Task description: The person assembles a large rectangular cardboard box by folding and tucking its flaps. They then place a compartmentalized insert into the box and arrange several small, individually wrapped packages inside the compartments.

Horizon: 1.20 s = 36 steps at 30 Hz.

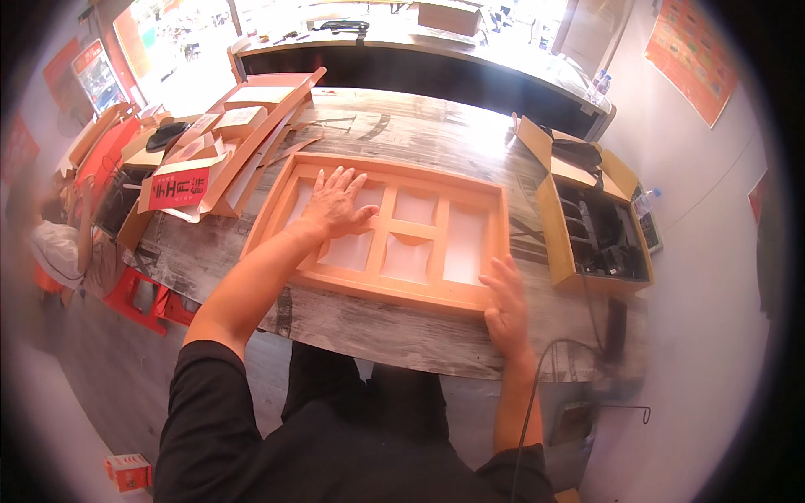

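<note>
An orange cardboard tray-like box (400, 300) lies on the wood-patterned table before me. Its insert has several square and rectangular cutouts, through which a pale bottom shows. My left hand (338, 202) rests palm down on the upper left part of the insert, fingers spread, partly covering two cutouts. At the lower right corner of the box, my right hand (505, 300) is against the outer side with its fingers slightly bent over the rim. Neither hand grips anything that I can see.
Left on the table, a large tray (277, 116) holds opened small boxes, one with a red printed label (179, 188). An open carton (563, 276) of black devices and cables stands right. A black cable (534, 383) hangs near my right arm. A person (60, 251) is at far left.
</note>
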Each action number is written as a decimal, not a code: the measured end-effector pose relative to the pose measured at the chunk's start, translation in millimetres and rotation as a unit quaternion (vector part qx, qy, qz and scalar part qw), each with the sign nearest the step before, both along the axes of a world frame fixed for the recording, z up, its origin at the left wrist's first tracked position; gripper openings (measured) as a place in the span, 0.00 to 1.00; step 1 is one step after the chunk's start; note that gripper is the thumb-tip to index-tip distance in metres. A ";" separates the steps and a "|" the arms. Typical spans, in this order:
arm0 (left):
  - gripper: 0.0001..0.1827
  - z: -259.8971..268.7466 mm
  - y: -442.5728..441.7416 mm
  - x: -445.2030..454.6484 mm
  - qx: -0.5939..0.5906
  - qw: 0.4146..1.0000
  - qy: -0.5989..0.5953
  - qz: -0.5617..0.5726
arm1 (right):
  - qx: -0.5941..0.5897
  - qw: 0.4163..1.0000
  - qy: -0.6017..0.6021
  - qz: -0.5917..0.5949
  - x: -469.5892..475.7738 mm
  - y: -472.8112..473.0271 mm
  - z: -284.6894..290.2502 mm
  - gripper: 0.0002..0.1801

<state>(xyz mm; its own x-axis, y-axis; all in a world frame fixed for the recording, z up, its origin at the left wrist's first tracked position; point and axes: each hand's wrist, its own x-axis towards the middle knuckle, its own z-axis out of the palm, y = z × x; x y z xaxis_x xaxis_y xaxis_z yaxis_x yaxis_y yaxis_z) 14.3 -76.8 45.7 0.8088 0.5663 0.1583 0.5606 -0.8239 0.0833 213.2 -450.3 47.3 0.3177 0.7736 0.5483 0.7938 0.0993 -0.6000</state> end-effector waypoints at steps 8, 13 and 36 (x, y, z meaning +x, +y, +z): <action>0.48 3.7 -39.1 46.5 -0.051 0.998 0.006 -0.045 | 0.006 1.000 -0.002 -0.003 2.2 1.3 1.9 0.26; 0.48 12.5 -42.5 59.8 0.008 0.996 -0.052 -0.077 | 0.008 1.000 0.008 -0.010 -1.7 7.4 -2.6 0.25; 0.53 11.6 -100.1 85.3 -0.030 0.979 0.033 -0.199 | 0.015 0.999 -0.025 -0.036 -4.3 11.7 -9.9 0.22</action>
